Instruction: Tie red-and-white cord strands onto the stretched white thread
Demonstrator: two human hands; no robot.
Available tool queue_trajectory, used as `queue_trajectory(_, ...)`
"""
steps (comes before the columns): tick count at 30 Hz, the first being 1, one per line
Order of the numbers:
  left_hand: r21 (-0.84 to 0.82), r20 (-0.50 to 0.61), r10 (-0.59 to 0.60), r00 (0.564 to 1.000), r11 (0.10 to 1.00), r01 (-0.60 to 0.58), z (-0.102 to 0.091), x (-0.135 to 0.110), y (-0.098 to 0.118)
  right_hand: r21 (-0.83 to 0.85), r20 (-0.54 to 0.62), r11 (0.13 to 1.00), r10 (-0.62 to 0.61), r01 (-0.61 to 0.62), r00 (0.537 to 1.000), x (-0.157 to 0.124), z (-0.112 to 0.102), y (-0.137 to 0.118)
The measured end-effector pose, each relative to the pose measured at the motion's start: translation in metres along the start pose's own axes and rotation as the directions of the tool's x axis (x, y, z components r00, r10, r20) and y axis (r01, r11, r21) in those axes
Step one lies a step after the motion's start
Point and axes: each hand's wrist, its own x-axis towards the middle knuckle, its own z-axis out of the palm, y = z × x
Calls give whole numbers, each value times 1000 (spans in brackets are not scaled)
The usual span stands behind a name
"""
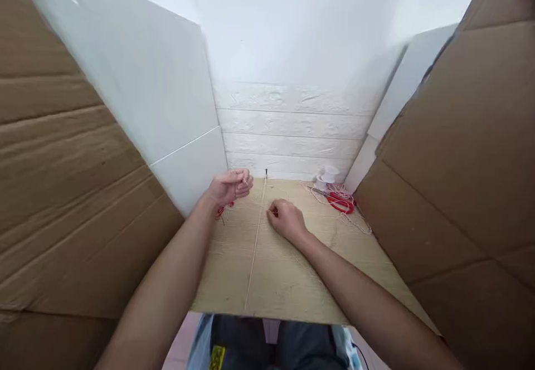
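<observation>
So there's a pale string (256, 242) running taut down the middle of the tabletop (292, 286) from a nail (266, 174). Left hand (229, 186) hovers just left of it, fingertips pinched together, red thread (223, 209) underneath. Right hand (287, 220) sits curled shut just right of it. Red scissors (340, 201) are off to the right.

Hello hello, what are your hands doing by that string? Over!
Left hand pinched shut above red thread. Right hand curled on wooden board beside taut string, grip unclear. Red scissors off right, clear of both.
</observation>
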Motion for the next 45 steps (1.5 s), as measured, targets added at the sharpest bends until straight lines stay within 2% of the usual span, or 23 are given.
queue_trajectory(3, 5, -66, 5, 998, 1000, -4, -1, 2, -2, 2, 27, 1000, 17, -17, 999, 0, -2, -2)
queue_trajectory(5, 120, -205, 22, 978, 993, 2, -3, 5, -7, 4, 41, 1000, 27, -27, 999, 0, -3, -3)
queue_trajectory(6, 220, -304, 32, 952, 975, 38, -5, 8, -11, 5, 46, 999, 32, -32, 998, 0, -4, -3)
queue_trajectory(7, 350, -413, 58, 909, 931, 100, -7, 10, -16, 7, 49, 999, 34, -35, 998, 0, -4, -3)
queue_trajectory(9, 608, -514, 144, 846, 757, 241, -11, 14, -26, 8, 50, 999, 35, -35, 998, 0, -4, -3)
queue_trajectory(10, 700, -510, 173, 842, 652, 291, -12, 16, -31, 8, 48, 999, 34, -34, 998, 0, -4, -3)
queue_trajectory(12, 812, -432, 167, 886, 500, 302, -16, 18, -39, 5, 40, 999, 33, -33, 999, 0, -4, -3)
queue_trajectory(15, 851, -354, 7, 935, 418, 319, -19, 18, -44, -5, 39, 999, 36, -36, 999, 0, -3, -3)
queue_trajectory(18, 864, -294, -102, 950, 398, 309, -19, 16, -43, -14, 51, 999, 34, -34, 998, 0, -4, -4)
queue_trajectory(24, 854, -248, -196, 949, 418, 310, -14, 13, -39, -23, 58, 999, 42, -41, 997, 0, -5, -5)
queue_trajectory(33, 861, -243, -207, 948, 405, 309, -11, 14, -40, -4, 30, 1000, 31, -31, 999, 0, -4, -3)
queue_trajectory(37, 829, -254, -162, 953, 471, 301, -14, 15, -41, 8, 29, 1000, 28, -29, 999, 0, -3, -3)
queue_trajectory(41, 829, -282, -70, 957, 484, 280, -15, 16, -43, 15, 26, 999, 28, -29, 999, 0, -2, -3)
queue_trajectory(43, 821, -327, -18, 945, 489, 294, -18, 17, -44, 13, 32, 999, 31, -31, 999, 0, -3, -3)
queue_trajectory(45, 792, -404, 29, 914, 511, 334, -22, 17, -45, 10, 42, 999, 38, -39, 998, 0, -4, -3)
